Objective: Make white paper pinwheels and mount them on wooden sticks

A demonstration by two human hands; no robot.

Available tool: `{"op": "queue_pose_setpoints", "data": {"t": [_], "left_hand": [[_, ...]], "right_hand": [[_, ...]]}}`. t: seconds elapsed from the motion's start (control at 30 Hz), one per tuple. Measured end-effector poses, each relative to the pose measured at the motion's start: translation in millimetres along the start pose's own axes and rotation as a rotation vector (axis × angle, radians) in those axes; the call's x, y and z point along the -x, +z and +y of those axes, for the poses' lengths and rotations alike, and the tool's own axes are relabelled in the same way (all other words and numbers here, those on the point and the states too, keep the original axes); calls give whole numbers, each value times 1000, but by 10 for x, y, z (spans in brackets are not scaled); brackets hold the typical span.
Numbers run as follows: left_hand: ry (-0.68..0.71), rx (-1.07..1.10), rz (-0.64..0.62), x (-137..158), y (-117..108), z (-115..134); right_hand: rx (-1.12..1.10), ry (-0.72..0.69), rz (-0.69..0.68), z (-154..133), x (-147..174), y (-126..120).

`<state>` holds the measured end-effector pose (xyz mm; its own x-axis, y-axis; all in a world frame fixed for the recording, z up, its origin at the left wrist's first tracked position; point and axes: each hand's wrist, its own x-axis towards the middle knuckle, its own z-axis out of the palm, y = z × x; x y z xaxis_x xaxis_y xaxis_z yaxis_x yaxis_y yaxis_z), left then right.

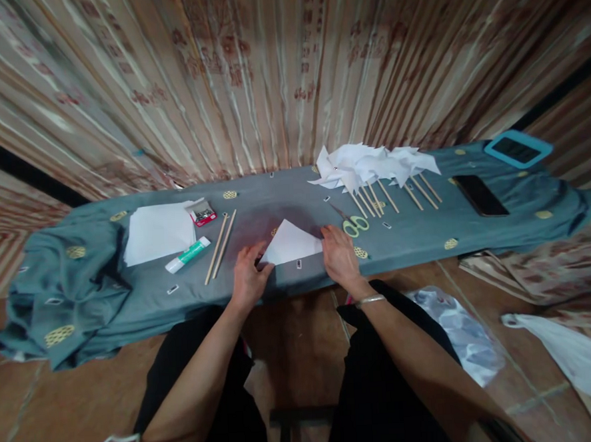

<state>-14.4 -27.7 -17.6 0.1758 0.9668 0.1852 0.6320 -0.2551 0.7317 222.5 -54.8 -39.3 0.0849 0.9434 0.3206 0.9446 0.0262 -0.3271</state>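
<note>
A white sheet of paper (291, 243), folded to a triangle with its peak pointing away from me, rests on the cloth-covered bench. My left hand (250, 272) pinches its left corner between thumb and fingers. At the right corner, my right hand (339, 253) has its fingers closed on the paper's tip; the thumb is partly hidden. Green-handled scissors (354, 226) lie just beyond my right hand. Two wooden sticks (220, 249) are to the left of my left hand, beside a green and white glue stick (188, 255).
A paper stack (159, 233) and a red box of small metal pieces (202, 212) lie at left. Several white paper pinwheels (372, 163) on sticks are heaped at back right. Farther right are a dark phone (480, 195) and a blue-framed tablet (518, 149). Plastic bags (460, 331) lie on the floor.
</note>
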Motion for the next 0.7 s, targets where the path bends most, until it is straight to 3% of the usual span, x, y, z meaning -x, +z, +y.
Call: {"op": "queue_pose_setpoints", "data": {"t": [0.37,0.7], "left_hand": [[23,31,-78,-121,100,139],[-48,201,-55,-116,19,9]], "right_hand": [[-83,-78,-32,-133,-43,-117],[-160,-176,23,-217,108,-284]]}}
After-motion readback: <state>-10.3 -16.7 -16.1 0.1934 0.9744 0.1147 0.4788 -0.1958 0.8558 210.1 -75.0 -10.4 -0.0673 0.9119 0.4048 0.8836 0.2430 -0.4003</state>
